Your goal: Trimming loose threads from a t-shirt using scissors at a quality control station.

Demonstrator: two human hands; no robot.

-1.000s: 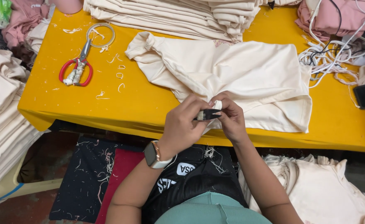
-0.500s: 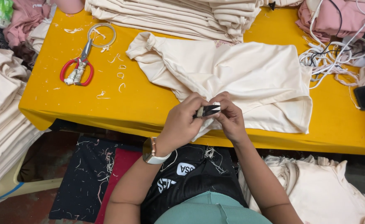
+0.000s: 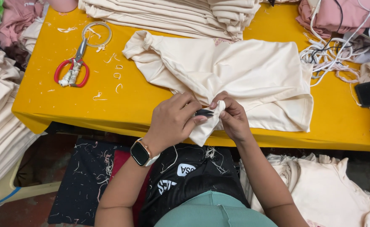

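Head view, looking down on the yellow table [image 3: 109, 107], which we take as our landmark throughout. At its near edge we see the left hand [image 3: 172, 120], a smartwatch [image 3: 142, 153] on its wrist, with fingers closed around a small dark thread snipper [image 3: 204, 112], whose tip points toward the right hand [image 3: 231, 117]. The right hand pinches a folded corner of the cream garment [image 3: 235, 75] between thumb and fingertips, holding that corner just off the table's near edge while the rest of the garment lies spread across the middle of the table. We judge the step in hand to be trimming loose threads at this corner; the snipper's blades meet the cloth, though we cannot tell whether they are closed. The next move, in our judgement, calls for a steady pinch and a light squeeze of the snipper close to the seam without nicking the fabric. Toward the table's far left lie red-handled scissors [image 3: 71, 71] among thread scraps [image 3: 118, 75]; along its far edge sits 1 stack of folded cream garments [image 3: 172, 14], and at its far right a tangle of white cords [image 3: 328, 54].
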